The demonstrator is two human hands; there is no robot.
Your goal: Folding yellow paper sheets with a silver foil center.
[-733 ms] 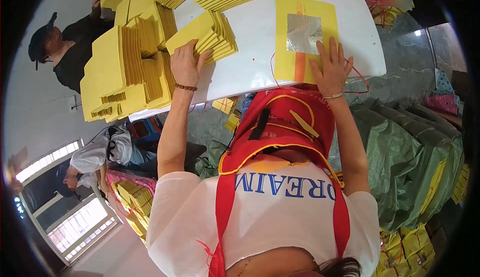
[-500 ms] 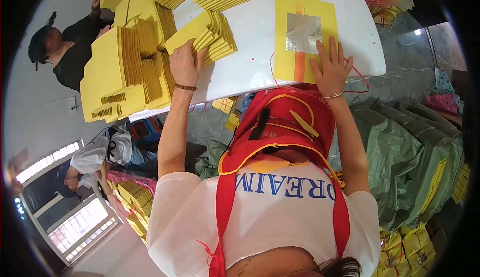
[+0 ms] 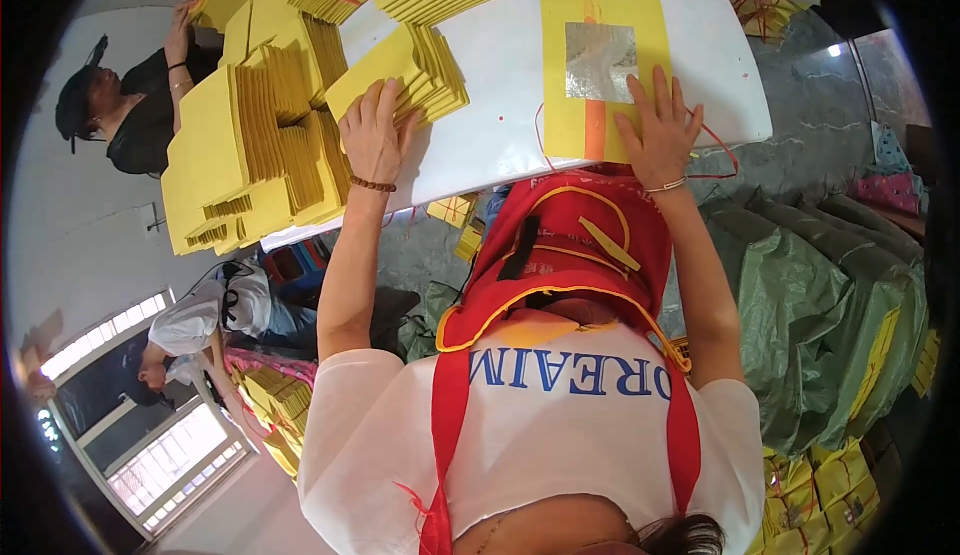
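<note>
My left hand (image 3: 374, 137) rests on the near corner of a fanned stack of yellow paper sheets (image 3: 432, 80); its fingers are stretched over the top and its thumb stands apart at the side. My right hand (image 3: 662, 135) lies flat, fingers spread, across the lower right corner of a single yellow sheet (image 3: 555, 65). That sheet bears a silver foil square (image 3: 600, 60) and an orange stripe (image 3: 595, 127) running down its middle. Red string (image 3: 722, 160) shows at the table edge beside my right wrist and left of the sheet.
More yellow paper stacks (image 3: 285, 105) crowd the left of the white table (image 3: 500, 155). Two people work at the left, one in black (image 3: 140, 135), one in a white shirt (image 3: 190, 323). Large green sacks (image 3: 790, 315) stand at the right, above tied yellow bundles (image 3: 815, 495).
My left fingers have straightened a little over the stack. My right hand stays on the sheet. The person in black now has an arm raised toward the far stacks.
</note>
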